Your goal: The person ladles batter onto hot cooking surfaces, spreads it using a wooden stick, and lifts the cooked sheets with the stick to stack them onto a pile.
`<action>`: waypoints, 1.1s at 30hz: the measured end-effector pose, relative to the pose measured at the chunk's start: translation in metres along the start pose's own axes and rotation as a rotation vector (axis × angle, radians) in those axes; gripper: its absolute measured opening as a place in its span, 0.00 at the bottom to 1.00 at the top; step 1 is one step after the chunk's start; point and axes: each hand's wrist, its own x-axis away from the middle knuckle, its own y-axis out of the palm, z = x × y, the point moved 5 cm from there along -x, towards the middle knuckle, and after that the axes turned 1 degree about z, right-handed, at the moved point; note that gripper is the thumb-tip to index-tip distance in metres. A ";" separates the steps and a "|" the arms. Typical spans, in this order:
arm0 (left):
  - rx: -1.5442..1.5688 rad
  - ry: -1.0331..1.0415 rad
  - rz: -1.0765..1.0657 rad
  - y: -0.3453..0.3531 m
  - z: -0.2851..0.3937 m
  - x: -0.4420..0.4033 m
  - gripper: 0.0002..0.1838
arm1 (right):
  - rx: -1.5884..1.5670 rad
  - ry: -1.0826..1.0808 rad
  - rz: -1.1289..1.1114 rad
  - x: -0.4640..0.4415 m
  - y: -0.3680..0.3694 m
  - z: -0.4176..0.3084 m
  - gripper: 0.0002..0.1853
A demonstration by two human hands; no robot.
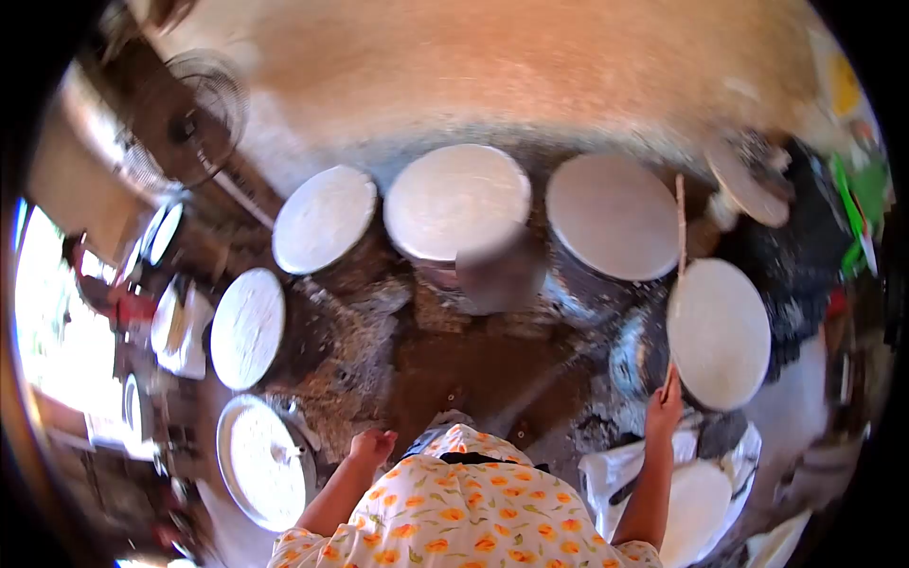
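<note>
- Daylight (pixel 62 327) came in bright at the far left, beside dim clutter.
- Near it, a standing fan (pixel 185 123) leaned across the upper left, its round cage before a tan wall (pixel 530 66).
- Below the fan, the first pale round (pixel 249 328) sat on a dark, sooty base, its white top slightly rough.
- Under that round, a wide basin (pixel 223 454) held something white, with a small object, too unclear to name, near its right side.
- Up and to the right, the second pale round (pixel 325 220) stood close to the wall.
- The left hand (pixel 374 447) was low, near the basin and apart from it, its fingers curled in toward the palm, narrow.
- At the middle, the third pale round (pixel 457 189) shone brightest, a blurred patch covering its lower right edge; below stood the wearer's flowered top (pixel 473 511).
- The fourth round (pixel 614 216) looked greyer and stood near the third.
- The right hand (pixel 665 405) was at the lower left edge of the fifth round (pixel 721 334), fingers closed on the lower end of a thin stick (pixel 681 227).
- That stick ran upward along the round's left side, its tip between the fourth and fifth rounds; the middle stretch was hard to make out.
- Below the fifth round, a white sheet (pixel 743 473) lay around another pale disc (pixel 696 511).
- Farther right, a green item (pixel 852 213) stood out against dark clutter.
</note>
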 end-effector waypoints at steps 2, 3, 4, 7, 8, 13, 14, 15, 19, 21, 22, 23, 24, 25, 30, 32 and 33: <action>0.258 -0.035 0.116 -0.056 -0.008 0.004 0.05 | -0.112 -0.038 -0.153 -0.008 0.042 -0.057 0.32; 0.350 -0.034 0.157 -0.081 -0.013 0.005 0.06 | -0.144 -0.033 -0.257 -0.008 0.066 -0.074 0.33; 0.408 -0.021 0.187 -0.101 -0.016 0.004 0.07 | -0.127 0.025 -0.385 -0.010 0.091 -0.086 0.35; 0.529 0.017 0.256 -0.151 -0.021 0.001 0.11 | -0.177 -0.264 -0.412 -0.016 0.158 -0.131 0.31; 0.557 0.030 0.275 -0.161 -0.019 -0.001 0.12 | -0.103 -0.300 -0.421 -0.022 0.179 -0.144 0.32; 0.815 0.047 0.183 -0.205 -0.007 -0.026 0.21 | 0.617 -0.298 -0.569 -0.021 0.257 -0.190 0.29; 0.770 0.099 0.247 -0.204 0.007 -0.021 0.23 | 0.619 -0.361 -0.517 -0.020 0.272 -0.191 0.27; 0.847 0.098 0.212 -0.200 0.019 -0.016 0.25 | 0.693 -0.319 -0.527 -0.023 0.277 -0.197 0.23; 0.880 0.153 -0.092 -0.185 0.071 0.001 0.41 | 0.664 -0.226 -0.556 -0.021 0.284 -0.242 0.24; 0.948 0.199 -0.069 -0.183 0.093 0.003 0.33 | 0.481 -0.373 -0.488 -0.011 0.288 -0.263 0.33; 1.049 0.226 -0.009 -0.191 0.099 -0.006 0.27 | 0.372 -0.353 -0.474 -0.017 0.299 -0.251 0.33; 1.139 0.248 0.047 -0.203 0.108 -0.019 0.20 | 0.303 -0.397 -0.444 -0.016 0.307 -0.250 0.33; 1.116 0.302 0.107 -0.224 0.118 -0.035 0.13 | 0.357 -0.296 -0.452 -0.005 0.306 -0.265 0.33; 1.079 0.348 0.162 -0.246 0.127 -0.044 0.06 | 0.359 -0.312 -0.459 0.007 0.309 -0.278 0.33; 1.165 0.392 0.111 -0.331 0.182 -0.053 0.02 | 0.150 -0.388 -0.516 0.043 0.307 -0.332 0.35; 1.193 0.443 0.048 -0.344 0.191 -0.042 0.03 | 0.123 -0.431 -0.537 0.048 0.309 -0.347 0.35; 1.181 0.420 0.021 -0.344 0.191 -0.030 0.03 | 0.074 -0.431 -0.581 0.055 0.311 -0.358 0.35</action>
